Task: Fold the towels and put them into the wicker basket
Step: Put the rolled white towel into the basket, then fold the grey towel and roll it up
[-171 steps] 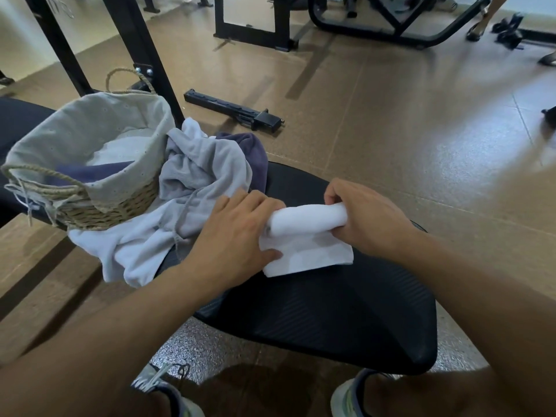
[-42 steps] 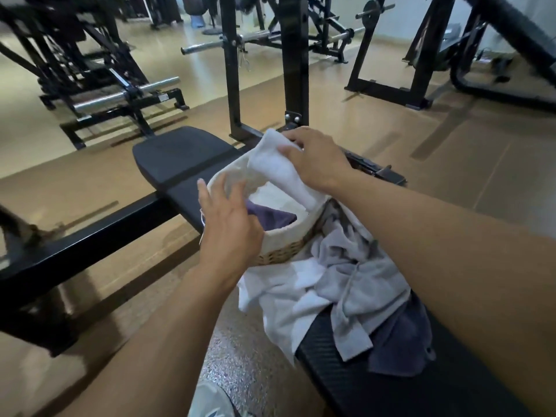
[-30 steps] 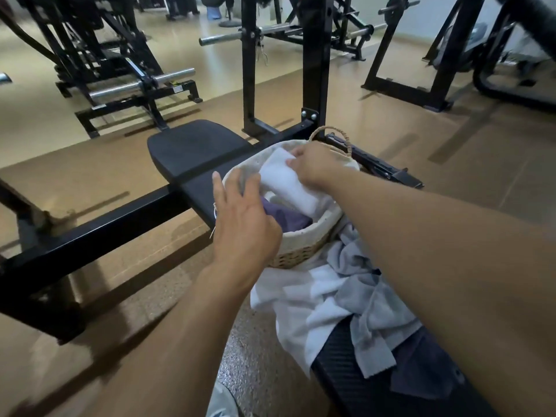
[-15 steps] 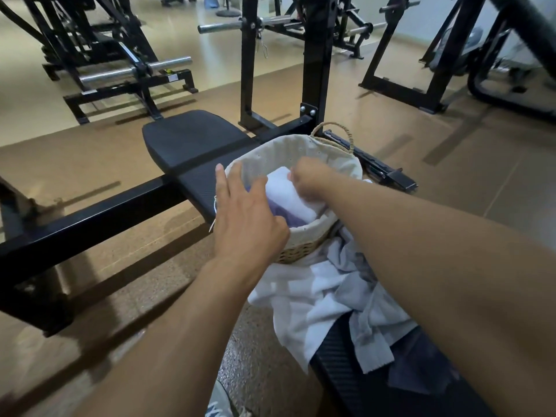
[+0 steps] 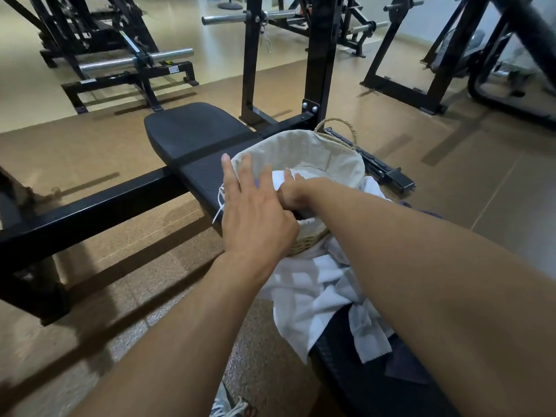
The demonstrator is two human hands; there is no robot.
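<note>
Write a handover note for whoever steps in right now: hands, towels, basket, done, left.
Left hand: open, fingers spread at the wicker basket near rim.
Right hand: down inside the basket on the rolled white towel; grip hidden.
Basket sits on the bench.
Done: white roll nearly placed.
Left: the unfolded white towels and a purple one, heaped on the bench beside the basket.

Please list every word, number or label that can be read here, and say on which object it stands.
No text can be read.
Small stickers on the black machine frame behind the bench: too small and blurred to read.
The wicker basket and the towels: no print visible.
</note>
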